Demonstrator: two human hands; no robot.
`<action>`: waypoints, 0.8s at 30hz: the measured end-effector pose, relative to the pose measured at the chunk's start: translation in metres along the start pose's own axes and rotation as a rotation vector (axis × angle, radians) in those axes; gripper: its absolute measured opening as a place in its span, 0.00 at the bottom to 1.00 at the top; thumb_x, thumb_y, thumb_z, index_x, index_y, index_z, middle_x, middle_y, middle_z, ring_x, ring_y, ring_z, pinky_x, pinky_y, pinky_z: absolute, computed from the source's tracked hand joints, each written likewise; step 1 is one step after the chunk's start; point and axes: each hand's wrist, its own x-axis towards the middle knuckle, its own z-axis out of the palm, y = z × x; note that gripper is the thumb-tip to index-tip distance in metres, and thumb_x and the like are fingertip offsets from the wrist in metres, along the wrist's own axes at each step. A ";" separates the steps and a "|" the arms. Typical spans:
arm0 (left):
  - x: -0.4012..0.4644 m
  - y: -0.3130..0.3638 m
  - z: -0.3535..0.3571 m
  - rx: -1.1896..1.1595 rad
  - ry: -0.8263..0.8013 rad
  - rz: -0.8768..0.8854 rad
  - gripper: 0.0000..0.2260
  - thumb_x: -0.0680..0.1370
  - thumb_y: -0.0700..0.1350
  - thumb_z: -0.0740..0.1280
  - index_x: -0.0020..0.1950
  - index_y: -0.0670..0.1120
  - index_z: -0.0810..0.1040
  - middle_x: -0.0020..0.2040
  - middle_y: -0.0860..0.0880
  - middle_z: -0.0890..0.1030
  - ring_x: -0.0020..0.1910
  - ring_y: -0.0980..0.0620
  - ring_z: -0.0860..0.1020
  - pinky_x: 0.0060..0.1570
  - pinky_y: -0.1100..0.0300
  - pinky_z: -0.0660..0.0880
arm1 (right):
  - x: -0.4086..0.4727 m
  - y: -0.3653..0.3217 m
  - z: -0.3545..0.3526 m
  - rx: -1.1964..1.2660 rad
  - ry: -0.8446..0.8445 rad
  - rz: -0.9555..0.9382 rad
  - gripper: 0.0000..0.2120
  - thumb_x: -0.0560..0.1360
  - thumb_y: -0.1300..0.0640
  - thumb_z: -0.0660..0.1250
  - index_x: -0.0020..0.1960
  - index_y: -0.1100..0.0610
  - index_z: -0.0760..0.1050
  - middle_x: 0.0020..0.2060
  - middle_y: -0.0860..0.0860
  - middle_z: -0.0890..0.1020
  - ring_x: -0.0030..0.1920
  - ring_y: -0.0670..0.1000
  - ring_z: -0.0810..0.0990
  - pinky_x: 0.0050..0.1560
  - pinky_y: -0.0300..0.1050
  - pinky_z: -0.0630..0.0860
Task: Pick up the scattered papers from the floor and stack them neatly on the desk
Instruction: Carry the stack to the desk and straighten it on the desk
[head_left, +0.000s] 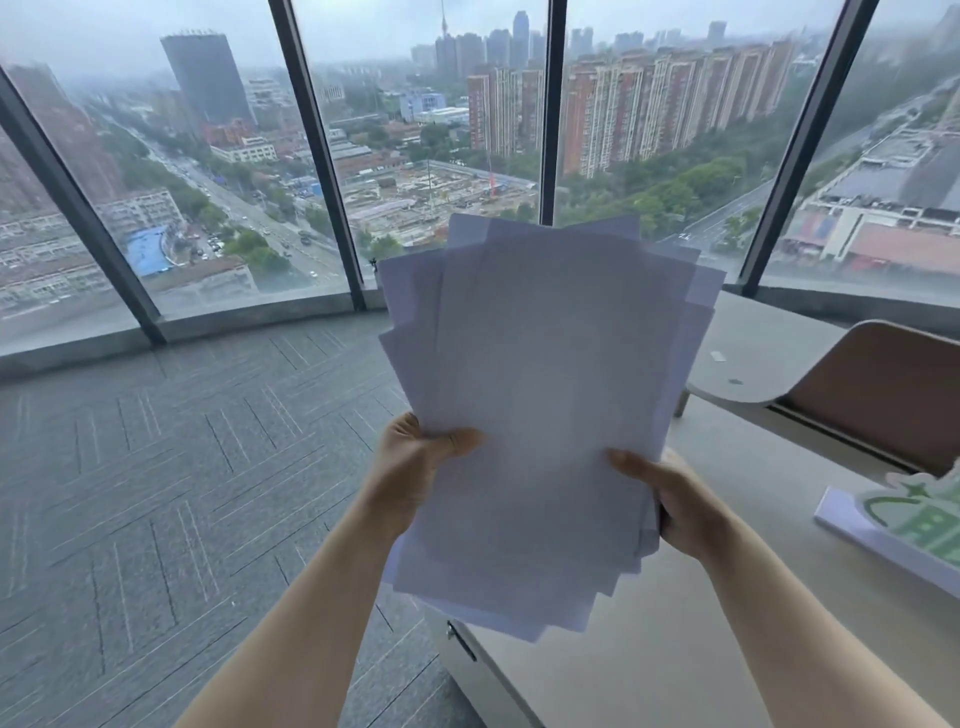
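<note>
I hold a loose bundle of several white papers (545, 395) upright in front of me, its sheets fanned out unevenly at the top and bottom. My left hand (410, 467) grips the bundle's left edge with the thumb on the front sheet. My right hand (680, 504) grips the right edge, thumb on the front and fingers behind. The bundle hangs over the near left corner of the pale desk (675, 649). The sheets hide the desk edge and the floor behind them.
A neat white paper pad with a green cut-out (904, 530) on it lies on the desk at right. A brown curved divider (883, 389) stands behind it. Grey carpet (182, 467) spreads to the left, floor-to-ceiling windows (415, 156) beyond.
</note>
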 end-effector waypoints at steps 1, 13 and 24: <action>0.003 -0.001 0.006 -0.007 -0.006 0.002 0.09 0.64 0.33 0.74 0.38 0.46 0.87 0.37 0.47 0.86 0.35 0.50 0.83 0.39 0.56 0.81 | 0.001 -0.003 -0.008 -0.003 0.001 0.007 0.21 0.66 0.59 0.71 0.58 0.61 0.78 0.51 0.59 0.86 0.50 0.58 0.85 0.46 0.47 0.82; 0.049 -0.018 0.041 -0.038 -0.097 -0.045 0.10 0.61 0.34 0.73 0.39 0.44 0.87 0.39 0.45 0.86 0.35 0.48 0.84 0.41 0.54 0.82 | 0.012 -0.014 -0.046 0.057 0.091 -0.067 0.22 0.60 0.60 0.80 0.53 0.60 0.80 0.45 0.57 0.87 0.43 0.55 0.86 0.43 0.45 0.82; 0.074 -0.081 0.073 -0.114 0.098 -0.062 0.10 0.67 0.38 0.74 0.48 0.40 0.83 0.39 0.49 0.85 0.37 0.54 0.82 0.37 0.64 0.77 | 0.011 -0.004 -0.055 -0.254 0.461 -0.341 0.06 0.73 0.74 0.66 0.40 0.66 0.79 0.34 0.50 0.81 0.34 0.46 0.76 0.36 0.40 0.74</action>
